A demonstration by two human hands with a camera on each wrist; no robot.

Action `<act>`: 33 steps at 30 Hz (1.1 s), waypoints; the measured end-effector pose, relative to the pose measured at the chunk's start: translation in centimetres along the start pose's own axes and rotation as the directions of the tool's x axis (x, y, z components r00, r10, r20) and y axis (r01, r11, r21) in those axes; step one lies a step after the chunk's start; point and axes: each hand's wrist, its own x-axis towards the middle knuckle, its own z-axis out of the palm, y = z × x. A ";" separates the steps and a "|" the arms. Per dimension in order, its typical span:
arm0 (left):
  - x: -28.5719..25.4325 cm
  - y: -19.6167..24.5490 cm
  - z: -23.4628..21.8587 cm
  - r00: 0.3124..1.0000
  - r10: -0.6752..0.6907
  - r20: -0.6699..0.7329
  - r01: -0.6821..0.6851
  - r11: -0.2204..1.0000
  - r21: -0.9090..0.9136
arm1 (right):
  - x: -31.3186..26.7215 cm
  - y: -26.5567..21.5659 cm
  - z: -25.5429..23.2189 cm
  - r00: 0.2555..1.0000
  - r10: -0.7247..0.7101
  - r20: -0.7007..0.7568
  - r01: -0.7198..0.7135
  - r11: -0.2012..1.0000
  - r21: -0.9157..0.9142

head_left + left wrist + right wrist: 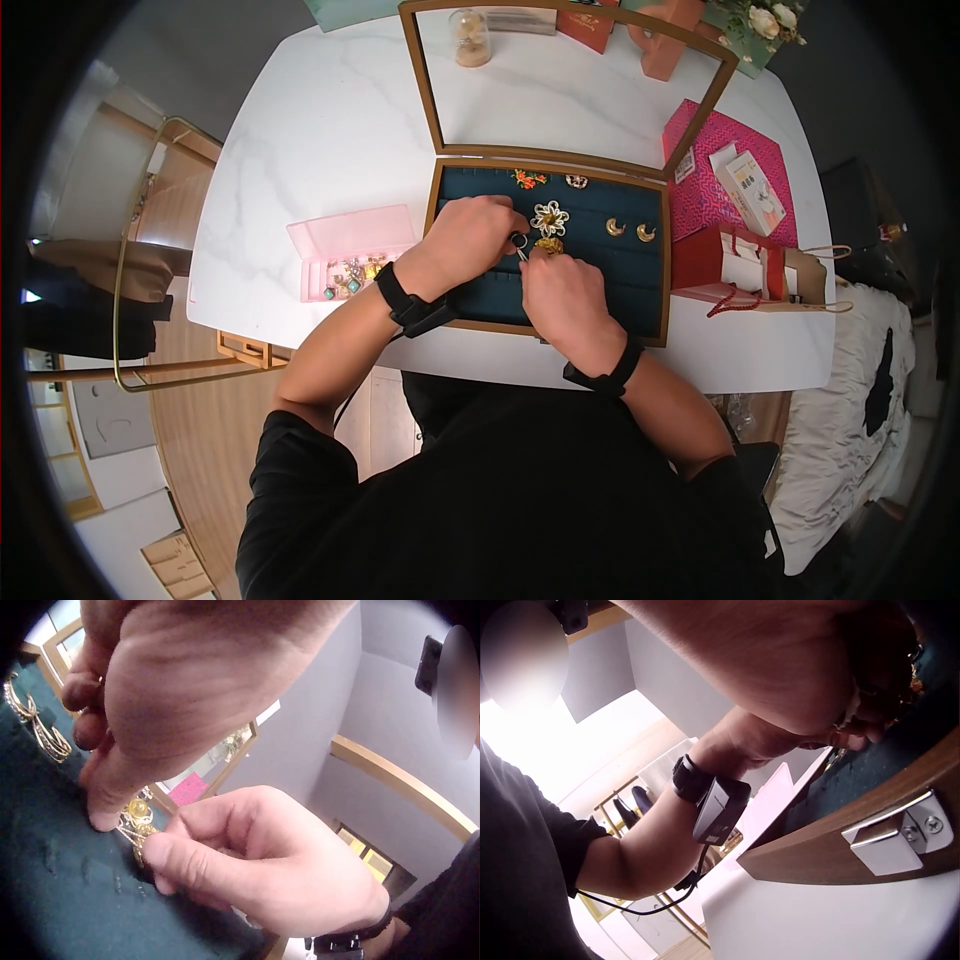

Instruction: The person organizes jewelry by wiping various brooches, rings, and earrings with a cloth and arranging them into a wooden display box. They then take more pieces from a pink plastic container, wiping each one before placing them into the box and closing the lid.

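Note:
Over the dark green lining of a wooden-framed jewelry case [667, 290], both hands meet at a small silvery jewelry piece [522, 254]. The left hand [468, 240] comes from the left, fingers curled, a dark round part beside its fingertips. Opposite it, the right hand [568, 303] pinches the piece between thumb and index finger. In the left wrist view, thin shiny strands [132, 834] run between the left fingertips and the right hand [281, 862]. A flower brooch [549, 218] and a gold piece [549, 244] lie just beyond the hands. In the right wrist view the fingertips are partly hidden.
The case's glass lid [429, 90] stands raised behind. Two gold earrings [630, 230] sit at the right, an orange piece [528, 179] at the back. Left is an open pink box [352, 232] with jewelry; right, a red bag [700, 262] and pink box [707, 190].

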 end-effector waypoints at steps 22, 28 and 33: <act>0.5 0.1 -0.1 0.991 -0.058 0.121 0.051 0.997 0.061 | -0.7 0.2 -0.4 0.999 -0.043 0.002 0.043 0.999 0.021; 0.3 0.5 -0.8 0.988 -0.066 0.143 0.058 0.997 0.057 | -0.8 0.5 -0.3 0.999 -0.018 0.039 0.017 1.000 0.013; -0.2 0.6 -0.8 1.000 0.005 0.023 -0.005 1.000 -0.002 | -0.8 0.6 -0.6 0.999 -0.011 0.042 0.010 1.000 0.027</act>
